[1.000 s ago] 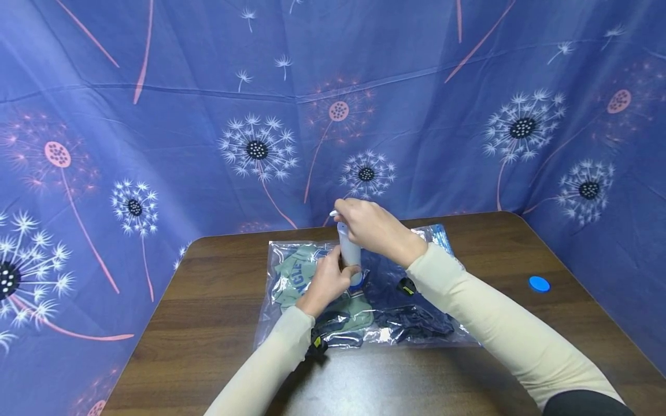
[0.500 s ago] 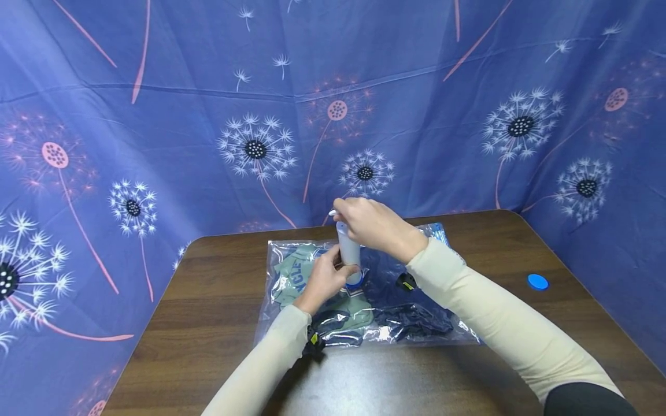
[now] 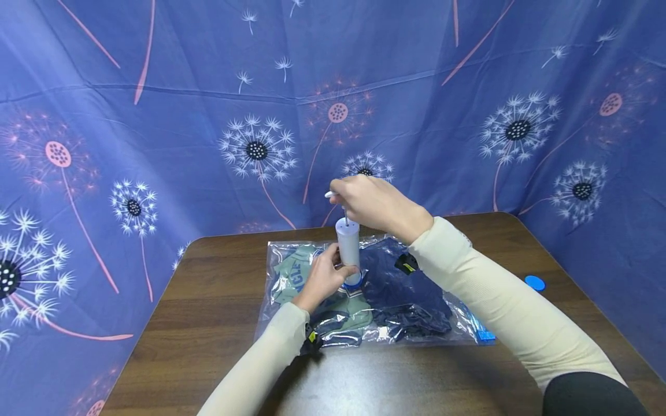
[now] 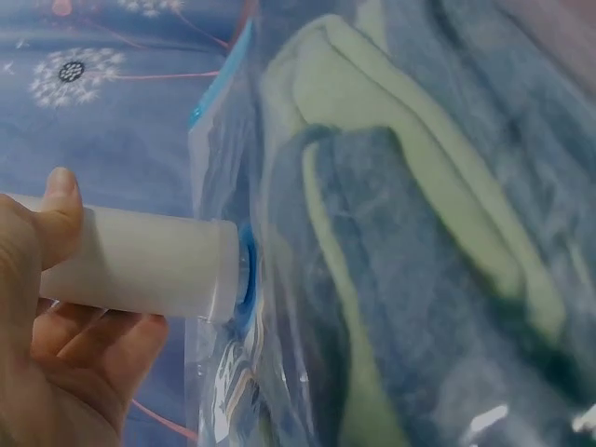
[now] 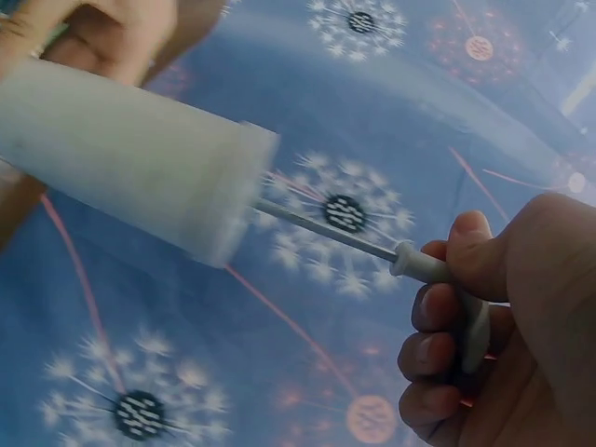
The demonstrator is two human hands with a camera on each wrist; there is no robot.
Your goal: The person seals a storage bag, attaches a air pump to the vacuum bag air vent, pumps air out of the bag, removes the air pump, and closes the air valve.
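Observation:
A white hand pump [image 3: 348, 242] stands upright on the blue valve [image 4: 247, 277] of a clear vacuum storage bag [image 3: 291, 249]. My left hand [image 3: 326, 276] grips the pump's barrel low down, thumb on one side and fingers round the other. With curled fingers my right hand [image 3: 372, 202] holds the white pump handle [image 5: 473, 326], above the barrel. A length of thin metal rod [image 5: 326, 228] shows between handle and barrel. Inside the bag lie a green garment [image 3: 293, 277] with lettering and dark blue clothing [image 3: 400, 271].
A round blue cap [image 3: 535, 282] lies on the brown wooden table [image 3: 208, 300] to the right. The bag's blue slider strip [image 3: 485, 335] shows at its right side. A blue curtain [image 3: 198, 115] with dandelion prints hangs behind and beside the table.
My right hand has risen with the pump handle, and the metal rod now shows above the barrel. The left hand stays on the barrel. The bag's blue strip now shows lower right.

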